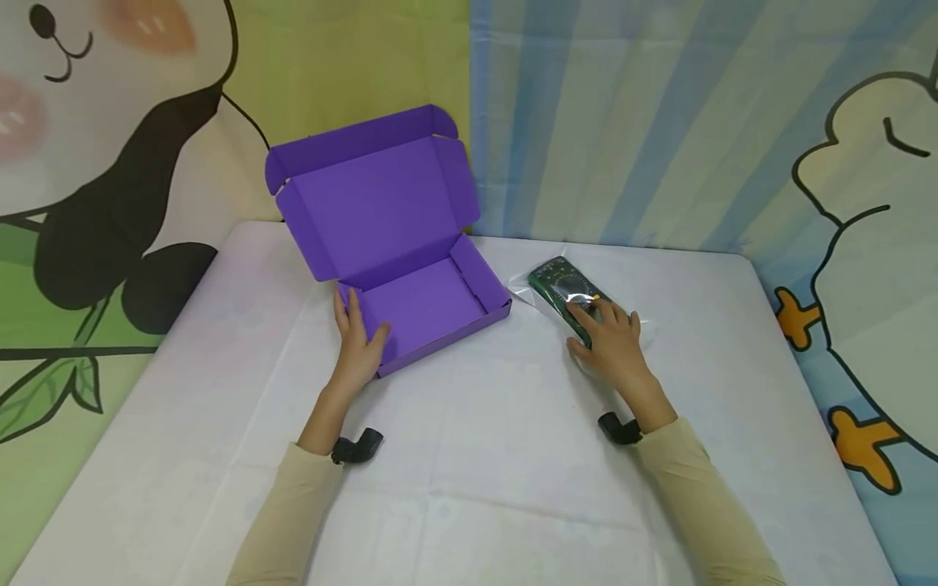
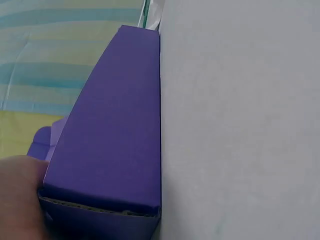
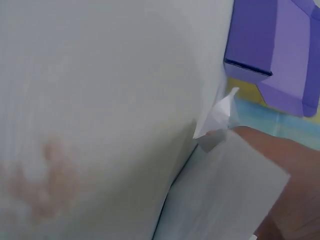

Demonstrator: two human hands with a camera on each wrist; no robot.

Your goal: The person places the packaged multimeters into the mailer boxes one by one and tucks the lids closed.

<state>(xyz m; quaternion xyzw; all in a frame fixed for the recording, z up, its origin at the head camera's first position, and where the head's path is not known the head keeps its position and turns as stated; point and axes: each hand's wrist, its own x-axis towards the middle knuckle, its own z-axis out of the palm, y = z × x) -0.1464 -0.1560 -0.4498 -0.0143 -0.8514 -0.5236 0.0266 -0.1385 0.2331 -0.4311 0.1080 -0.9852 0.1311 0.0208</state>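
Observation:
A purple cardboard box (image 1: 421, 313) lies on the table with its lid (image 1: 381, 207) raised and tilted back. My left hand (image 1: 357, 350) holds its left wall, the thumb over the inside. In the left wrist view, part of that hand (image 2: 20, 195) shows beside the corner of the box's front wall (image 2: 115, 120). Right of the box is a dark green multimeter (image 1: 560, 281) in a clear plastic bag (image 1: 522, 286). My right hand (image 1: 611, 350) grips it from above, fingers across it and thumb at the near side. The right wrist view shows the bag's pale surface (image 3: 225, 185) against the hand (image 3: 290, 175).
A white cloth covers the table (image 1: 484, 472). Printed curtains (image 1: 623, 122) hang behind and at the sides, close to the table's back edge. The raised lid stands near the back curtain. Each wrist carries a small black camera (image 1: 359, 446).

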